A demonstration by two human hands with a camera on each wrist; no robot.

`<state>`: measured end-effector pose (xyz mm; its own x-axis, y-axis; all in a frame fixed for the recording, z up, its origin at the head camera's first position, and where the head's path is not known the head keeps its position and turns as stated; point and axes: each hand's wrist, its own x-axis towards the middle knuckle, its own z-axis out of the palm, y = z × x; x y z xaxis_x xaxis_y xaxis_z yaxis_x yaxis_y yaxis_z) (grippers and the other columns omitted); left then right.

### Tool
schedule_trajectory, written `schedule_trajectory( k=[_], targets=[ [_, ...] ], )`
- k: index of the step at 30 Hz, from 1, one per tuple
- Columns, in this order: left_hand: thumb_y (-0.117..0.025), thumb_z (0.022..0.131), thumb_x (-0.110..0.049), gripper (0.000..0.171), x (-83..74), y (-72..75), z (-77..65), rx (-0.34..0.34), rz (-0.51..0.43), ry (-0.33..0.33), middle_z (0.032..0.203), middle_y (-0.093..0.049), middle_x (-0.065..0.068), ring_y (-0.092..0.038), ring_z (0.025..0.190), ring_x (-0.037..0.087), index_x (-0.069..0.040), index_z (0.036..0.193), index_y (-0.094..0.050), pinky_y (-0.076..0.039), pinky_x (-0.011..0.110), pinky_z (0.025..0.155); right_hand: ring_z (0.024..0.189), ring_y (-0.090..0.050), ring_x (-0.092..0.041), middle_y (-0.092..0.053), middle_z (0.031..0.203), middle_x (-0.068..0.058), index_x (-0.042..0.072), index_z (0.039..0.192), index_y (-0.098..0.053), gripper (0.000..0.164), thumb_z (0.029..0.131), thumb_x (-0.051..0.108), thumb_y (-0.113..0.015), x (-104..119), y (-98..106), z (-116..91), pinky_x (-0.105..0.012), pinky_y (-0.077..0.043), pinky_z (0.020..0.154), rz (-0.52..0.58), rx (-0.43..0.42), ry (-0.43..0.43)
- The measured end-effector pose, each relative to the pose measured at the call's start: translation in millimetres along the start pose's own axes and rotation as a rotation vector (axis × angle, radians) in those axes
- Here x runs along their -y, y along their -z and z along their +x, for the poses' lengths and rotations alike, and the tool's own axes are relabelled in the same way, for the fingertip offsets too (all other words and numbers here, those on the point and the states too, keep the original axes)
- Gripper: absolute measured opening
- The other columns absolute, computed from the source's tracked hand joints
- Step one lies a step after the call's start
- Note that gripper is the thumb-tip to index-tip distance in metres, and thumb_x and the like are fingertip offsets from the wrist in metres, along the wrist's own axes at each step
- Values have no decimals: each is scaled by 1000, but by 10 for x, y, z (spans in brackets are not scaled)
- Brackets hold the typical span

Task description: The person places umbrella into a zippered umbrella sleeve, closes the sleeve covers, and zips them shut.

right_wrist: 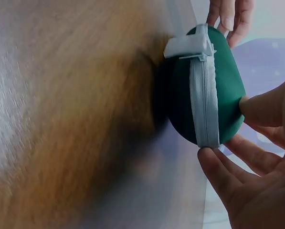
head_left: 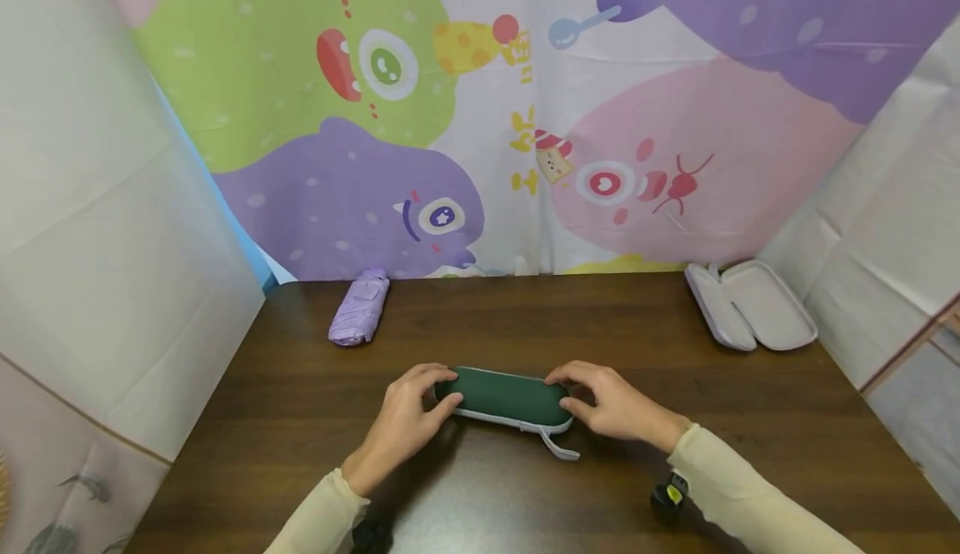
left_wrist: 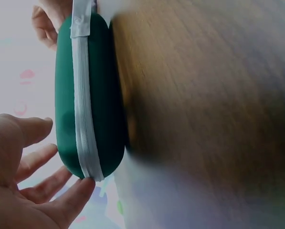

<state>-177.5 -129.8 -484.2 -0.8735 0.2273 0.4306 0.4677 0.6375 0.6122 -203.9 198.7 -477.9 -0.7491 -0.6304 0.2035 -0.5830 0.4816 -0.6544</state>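
Observation:
A long green zip case (head_left: 504,396), rounded at both ends like a glasses case, lies on the brown table. A pale grey zipper (left_wrist: 83,105) runs round its side, and a light strap (head_left: 558,446) hangs from the front right. My left hand (head_left: 408,408) is at the case's left end; in the left wrist view its fingers touch that end while the thumb stands slightly off the top. With its thumb on the top and fingers against the zipper edge, my right hand (head_left: 611,402) pinches the right end. The case looks zipped closed.
Toward the back left of the table (head_left: 525,312) lies a folded purple umbrella (head_left: 360,308). An opened white case (head_left: 776,304) sits at the back right corner. Behind the table hangs a cartoon-printed cloth (head_left: 510,121), with pale panels on both sides.

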Motion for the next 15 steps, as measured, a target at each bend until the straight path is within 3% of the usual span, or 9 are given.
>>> schedule_trajectory(
  k=[6, 10, 15],
  targets=[
    [-84, 87, -19, 34, -6, -31, 76, -2, 18, 45, 122, -71, 16, -68, 116, 32, -3, 115, -74, -55, 48, 98, 113, -68, -22, -69, 125, -5, 7, 126, -67, 31, 96, 10, -73, 62, -56, -27, -40, -58, 94, 0, 1, 48],
    [-84, 87, -22, 36, -8, -72, 141, -11, 6, 80, 121, -71, 16, -67, 117, 33, -2, 116, -74, -54, 49, 100, 116, -67, -22, -68, 128, -6, 7, 128, -67, 32, 97, 13, -72, 102, -111, -39, -40, -58, 94, -12, 2, 82],
    [-85, 86, -19, 38, 39, -102, 195, -7, -2, 73, 121, -70, 17, -67, 117, 33, -2, 117, -73, -53, 49, 100, 122, -66, -27, -66, 136, -12, 4, 132, -65, 38, 97, 13, -72, 166, -145, -39, -42, -58, 94, -28, 27, 100]
  ],
)
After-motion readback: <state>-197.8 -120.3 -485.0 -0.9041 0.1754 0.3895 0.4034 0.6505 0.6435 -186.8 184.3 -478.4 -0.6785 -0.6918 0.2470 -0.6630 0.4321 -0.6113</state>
